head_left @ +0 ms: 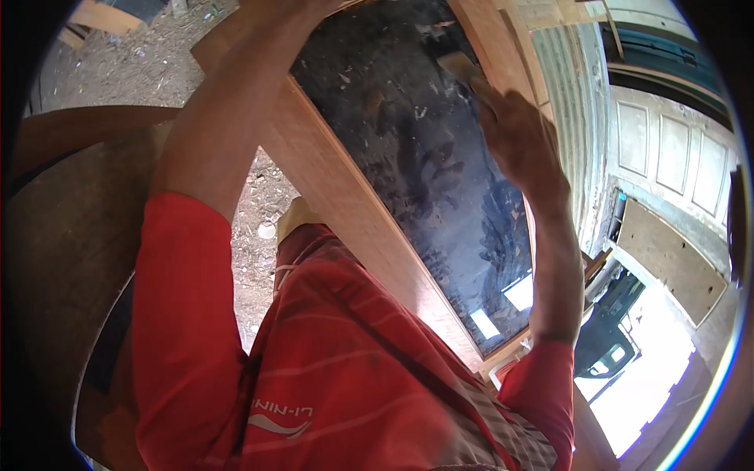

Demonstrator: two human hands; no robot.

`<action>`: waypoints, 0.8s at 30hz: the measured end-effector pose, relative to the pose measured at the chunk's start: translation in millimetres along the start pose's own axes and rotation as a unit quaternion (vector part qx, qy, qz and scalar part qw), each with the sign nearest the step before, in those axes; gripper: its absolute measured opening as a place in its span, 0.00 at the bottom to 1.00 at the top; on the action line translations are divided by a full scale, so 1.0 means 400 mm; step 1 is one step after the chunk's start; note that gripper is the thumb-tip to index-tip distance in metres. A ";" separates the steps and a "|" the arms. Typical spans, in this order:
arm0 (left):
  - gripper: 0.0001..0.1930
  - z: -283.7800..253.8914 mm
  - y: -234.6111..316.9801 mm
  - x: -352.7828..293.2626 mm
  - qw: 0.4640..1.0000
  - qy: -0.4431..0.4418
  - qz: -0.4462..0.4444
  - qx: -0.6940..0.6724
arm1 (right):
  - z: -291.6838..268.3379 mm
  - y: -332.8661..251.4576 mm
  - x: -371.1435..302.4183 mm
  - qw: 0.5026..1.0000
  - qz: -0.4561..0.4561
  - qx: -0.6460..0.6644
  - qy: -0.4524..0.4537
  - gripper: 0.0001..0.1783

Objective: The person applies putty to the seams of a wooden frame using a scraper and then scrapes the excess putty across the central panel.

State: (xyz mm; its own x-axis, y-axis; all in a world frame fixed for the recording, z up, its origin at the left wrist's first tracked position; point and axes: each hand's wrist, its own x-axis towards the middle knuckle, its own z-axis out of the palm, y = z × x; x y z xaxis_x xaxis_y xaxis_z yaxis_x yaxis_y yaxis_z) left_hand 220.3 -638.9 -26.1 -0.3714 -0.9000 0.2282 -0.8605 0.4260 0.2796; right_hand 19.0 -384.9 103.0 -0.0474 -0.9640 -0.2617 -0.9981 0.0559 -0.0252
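Two arms out: red sleeves [184, 290], one forearm at each side of the dark panel [408, 157], and we're right over it.
Right hand [518, 145]: above the panel's right edge, its grip closed round a flat scraper [458, 67].
Scraper: tan blade out over the panel's upper right part; from where I stand, I can't tell if it touches.
Left hand [302, 6]: at the panel's upper left corner, cut off by the view; can't tell its grip.
Panel: glossy, smudged and streaked, two bright reflections [484, 323] at its near end.
Wooden frame [338, 165]: hugging the panel's sides.
Round about: littered ground [149, 71] left of the panel; corrugated sheet [569, 102], then a pale door [671, 141], to its right.
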 end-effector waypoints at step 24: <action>0.20 0.112 -0.134 0.009 0.957 0.121 0.174 0.199 | 0.015 0.099 -0.091 0.997 -0.073 0.018 -0.018 0.20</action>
State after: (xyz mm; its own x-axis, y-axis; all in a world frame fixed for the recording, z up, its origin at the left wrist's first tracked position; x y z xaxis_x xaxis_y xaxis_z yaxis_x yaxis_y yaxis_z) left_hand 249.6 -669.0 -82.1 -0.6100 -0.6412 0.4655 -0.7815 0.5840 -0.2196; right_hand -18.6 -346.1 105.8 0.1009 -0.9523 -0.2880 -0.9922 -0.0749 -0.1000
